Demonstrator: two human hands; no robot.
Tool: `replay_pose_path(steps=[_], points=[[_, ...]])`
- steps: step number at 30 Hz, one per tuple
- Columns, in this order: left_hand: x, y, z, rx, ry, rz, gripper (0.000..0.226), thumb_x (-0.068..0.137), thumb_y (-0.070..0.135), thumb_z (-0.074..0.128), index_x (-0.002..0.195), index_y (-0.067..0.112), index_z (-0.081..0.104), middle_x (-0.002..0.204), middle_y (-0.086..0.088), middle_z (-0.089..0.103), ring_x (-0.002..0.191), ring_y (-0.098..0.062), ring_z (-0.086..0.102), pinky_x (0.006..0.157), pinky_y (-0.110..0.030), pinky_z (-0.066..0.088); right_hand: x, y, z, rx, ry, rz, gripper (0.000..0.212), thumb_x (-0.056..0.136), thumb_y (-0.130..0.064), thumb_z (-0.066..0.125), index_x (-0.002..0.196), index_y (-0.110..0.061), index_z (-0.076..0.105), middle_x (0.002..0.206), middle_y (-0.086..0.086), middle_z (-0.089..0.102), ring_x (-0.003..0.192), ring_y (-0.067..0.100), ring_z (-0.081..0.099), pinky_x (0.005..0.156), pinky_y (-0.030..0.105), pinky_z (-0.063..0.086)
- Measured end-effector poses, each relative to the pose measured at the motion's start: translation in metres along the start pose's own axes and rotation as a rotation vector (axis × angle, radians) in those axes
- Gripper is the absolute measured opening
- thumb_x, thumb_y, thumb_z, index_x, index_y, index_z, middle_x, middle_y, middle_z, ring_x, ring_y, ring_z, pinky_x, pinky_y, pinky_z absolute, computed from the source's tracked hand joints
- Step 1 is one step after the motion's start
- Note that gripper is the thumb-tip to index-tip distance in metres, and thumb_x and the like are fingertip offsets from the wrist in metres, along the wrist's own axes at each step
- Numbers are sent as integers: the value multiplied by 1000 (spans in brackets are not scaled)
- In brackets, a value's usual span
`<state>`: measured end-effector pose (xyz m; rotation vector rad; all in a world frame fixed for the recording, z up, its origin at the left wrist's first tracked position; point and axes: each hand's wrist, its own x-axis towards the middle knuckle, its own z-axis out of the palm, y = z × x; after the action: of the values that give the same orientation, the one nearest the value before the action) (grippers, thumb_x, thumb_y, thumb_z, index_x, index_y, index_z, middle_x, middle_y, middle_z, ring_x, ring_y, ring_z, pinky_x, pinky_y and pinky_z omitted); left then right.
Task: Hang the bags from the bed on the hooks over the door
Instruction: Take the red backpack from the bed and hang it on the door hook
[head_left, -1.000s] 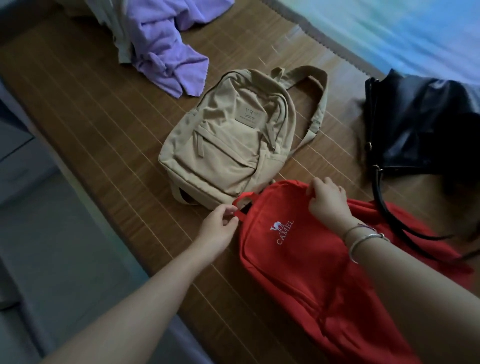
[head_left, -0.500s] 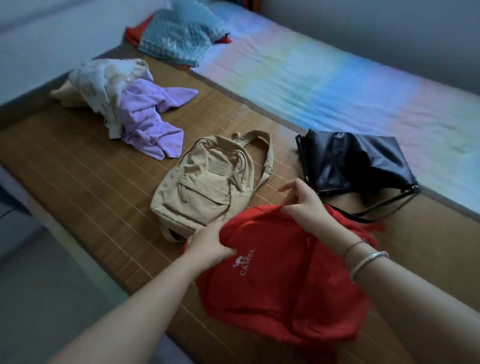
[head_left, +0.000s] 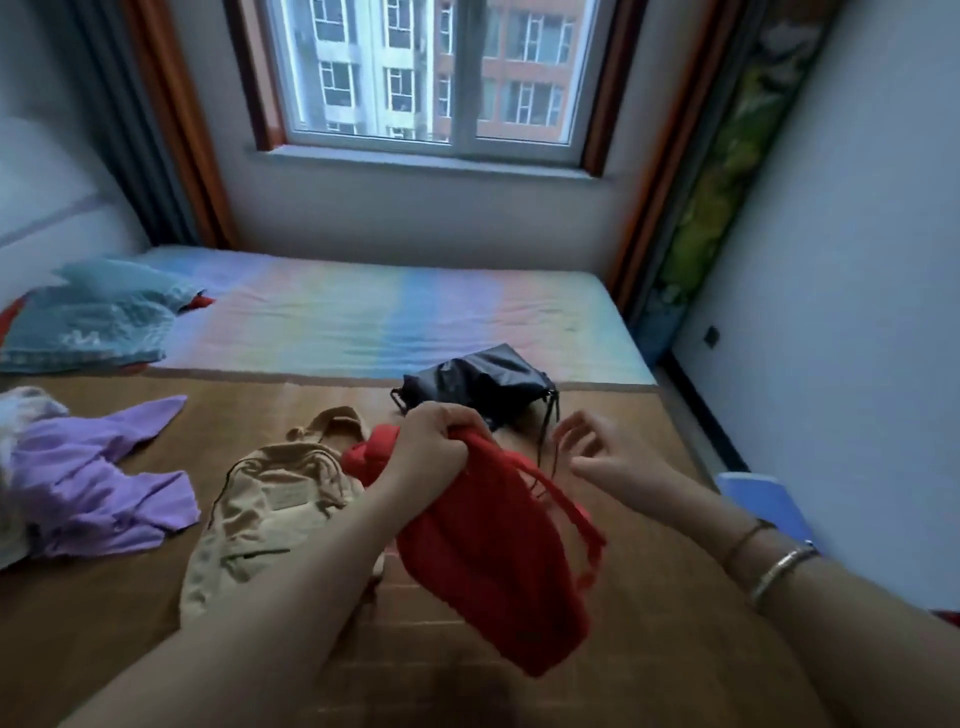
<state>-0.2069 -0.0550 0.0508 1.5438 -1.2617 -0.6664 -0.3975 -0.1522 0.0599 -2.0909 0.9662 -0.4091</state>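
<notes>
A red backpack hangs above the bed, bunched at its top in my left hand, which is shut on it. Its straps dangle on the right side. My right hand is just to the right of the bag, fingers spread, holding nothing. A beige backpack lies flat on the bamboo mat to the left. A black shoulder bag rests behind my hands at the mat's far edge. No door or hooks are in view.
Purple clothing is piled at the left of the mat. A teal pillow lies on the rainbow sheet. A window fills the far wall. A blue object stands by the right wall.
The red backpack has been lifted off the mat by my left hand. My right hand has let go of it. My view has risen from the bed toward the window.
</notes>
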Motion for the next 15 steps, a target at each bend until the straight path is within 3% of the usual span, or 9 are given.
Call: replay_pose_path(steps=[3,6,9,12,14,15], points=[[-6,47,26,-118,-126,112,45,37,1,33,51,26,69,60,-3,71,58,-14,64,54,-17,46,-48,-1,-27,-32,-6,90,50,71,-16,59,119,-25,48,122,0,50,108,17,50,85,29,47],[-18,102,63,-223,-282,214,44,38,-4,33,47,23,67,54,2,69,63,-21,66,64,-28,53,-106,6,-52,58,-119,207,74,68,-33,64,136,-28,34,133,-10,38,123,11,39,88,23,45],[-35,148,107,-315,-390,250,39,42,-6,35,46,19,65,57,-7,67,64,-29,62,68,-37,51,-167,21,-66,60,-158,275,65,79,-24,63,137,-28,34,123,-14,43,115,5,46,77,14,47],[-58,185,159,-353,-488,301,31,48,-10,35,50,9,60,62,-14,61,62,-23,60,64,-28,50,-220,48,-77,68,-79,349,27,86,-6,56,110,-18,54,99,-1,58,95,8,59,89,31,48],[-79,210,209,-358,-576,333,42,55,-21,34,51,12,59,64,-10,60,62,-14,60,62,-20,49,-272,68,-99,183,19,477,27,85,10,48,91,-15,55,80,3,52,68,3,58,87,39,46],[-90,222,231,-346,-619,357,47,56,-26,32,50,12,59,67,-8,61,64,-13,60,62,-19,48,-299,76,-111,282,95,518,29,85,16,44,98,-6,57,80,6,53,64,5,55,88,41,46]])
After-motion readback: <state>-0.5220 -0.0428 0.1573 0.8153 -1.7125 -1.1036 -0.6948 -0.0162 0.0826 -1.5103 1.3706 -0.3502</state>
